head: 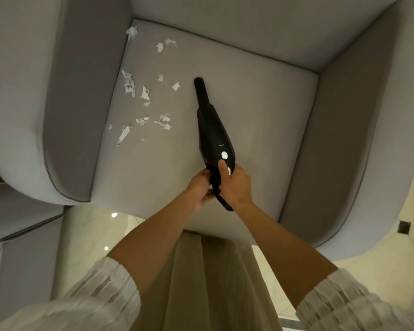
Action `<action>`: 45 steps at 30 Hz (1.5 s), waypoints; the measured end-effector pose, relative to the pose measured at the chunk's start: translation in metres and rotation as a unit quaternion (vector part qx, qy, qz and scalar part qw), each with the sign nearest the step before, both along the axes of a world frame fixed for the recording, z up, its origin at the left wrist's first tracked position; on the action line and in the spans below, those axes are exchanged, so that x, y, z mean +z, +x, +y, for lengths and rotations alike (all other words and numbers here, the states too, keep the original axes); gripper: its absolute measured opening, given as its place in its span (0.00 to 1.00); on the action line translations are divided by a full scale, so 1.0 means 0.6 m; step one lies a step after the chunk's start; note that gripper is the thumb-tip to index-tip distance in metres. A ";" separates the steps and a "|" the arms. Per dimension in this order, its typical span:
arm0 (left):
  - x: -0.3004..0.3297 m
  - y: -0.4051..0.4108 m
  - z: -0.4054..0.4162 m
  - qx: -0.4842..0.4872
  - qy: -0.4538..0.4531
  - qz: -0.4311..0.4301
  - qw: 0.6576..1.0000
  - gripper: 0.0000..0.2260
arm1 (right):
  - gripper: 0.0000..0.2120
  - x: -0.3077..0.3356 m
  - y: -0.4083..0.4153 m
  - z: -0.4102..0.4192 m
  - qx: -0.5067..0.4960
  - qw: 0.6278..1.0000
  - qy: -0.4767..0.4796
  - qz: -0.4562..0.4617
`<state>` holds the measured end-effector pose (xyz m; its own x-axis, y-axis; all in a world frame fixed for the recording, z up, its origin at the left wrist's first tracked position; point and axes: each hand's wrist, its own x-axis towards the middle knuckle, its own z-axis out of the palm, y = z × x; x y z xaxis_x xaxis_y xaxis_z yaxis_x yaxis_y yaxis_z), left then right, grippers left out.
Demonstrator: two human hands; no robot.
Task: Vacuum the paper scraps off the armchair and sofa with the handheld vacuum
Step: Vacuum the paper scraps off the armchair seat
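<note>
Paper scraps (144, 94) lie scattered on the seat cushion (261, 96) of a pale grey armchair (344, 115), almost all of them on its left part, close to the left armrest (69, 111). One scrap sits in the far left corner of the seat, some others lie further to the front, and a single small piece lies just beside the nozzle of the vacuum.

The handheld vacuum (213, 134) is black and long. It is held above the middle of the seat, with the narrow nozzle pointing away from the person, toward the backrest (249, 22). I cannot tell if the nozzle tip touches the cushion or stays a little over it. On top of the body there is a round white button, and a second small light control is nearer to the handle.

Both hands are together at the rear handle. The right hand (236, 185) grips the handle from the right side, and its thumb lies along the top of the body, with the tip just below the round white button. The left hand (201, 189) holds the handle from the left side, with its fingers curled around the lower part. The two hands touch each other.

The person wears white gathered sleeves (101, 299) and a light beige garment (208, 283). Under the armchair is a glossy pale floor (93, 235) with reflected lights. At the left edge, part of another grey upholstered piece (22, 235) stands near the armchair.
</note>
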<state>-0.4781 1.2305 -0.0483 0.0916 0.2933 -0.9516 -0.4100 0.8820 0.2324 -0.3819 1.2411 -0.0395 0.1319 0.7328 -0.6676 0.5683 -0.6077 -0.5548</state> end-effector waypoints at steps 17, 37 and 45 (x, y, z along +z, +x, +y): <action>0.015 -0.024 0.016 0.027 0.035 0.115 0.992 0.12 | 0.25 -0.004 -0.055 0.044 0.028 0.999 -0.021 0.035; 0.015 0.003 -0.070 0.046 0.008 0.071 0.996 0.12 | 0.25 0.015 -0.022 -0.050 0.062 0.998 -0.013 0.004; 0.009 -0.070 0.049 0.019 0.025 0.075 0.997 0.12 | 0.25 0.011 -0.093 0.070 0.053 0.999 0.010 -0.002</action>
<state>-0.5204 1.2600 -0.0431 -0.0632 0.3407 -0.9380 -0.4004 0.8523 0.3366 -0.4376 1.2829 -0.0331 0.0548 0.7559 -0.6524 0.6308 -0.5327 -0.5642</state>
